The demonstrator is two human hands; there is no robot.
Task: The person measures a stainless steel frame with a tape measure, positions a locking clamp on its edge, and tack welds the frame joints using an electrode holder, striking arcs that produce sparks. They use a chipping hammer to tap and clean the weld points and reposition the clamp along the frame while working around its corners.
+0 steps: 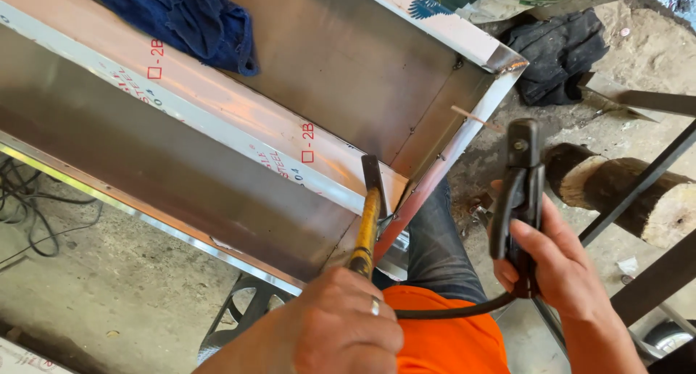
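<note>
My left hand [341, 323] grips the yellow handle of a small hammer [368, 222]; its dark head [373, 172] rests on the folded edge of a stainless steel tray [217, 164] near the tray's right corner. My right hand [558, 262] is closed on a black welding electrode holder [518, 193], held upright to the right of the tray's end, apart from the metal. A thin short rod [475, 117] pokes out beside the holder's top. A black cable [449, 312] runs from the holder across my orange shirt.
A blue cloth [181, 19] lies in the tray at the top left. A black glove [554, 55] sits on the concrete floor beyond the tray's end. A wooden log [623, 189] and dark metal bars [645, 178] stand at the right. Cables [29, 207] lie at the left.
</note>
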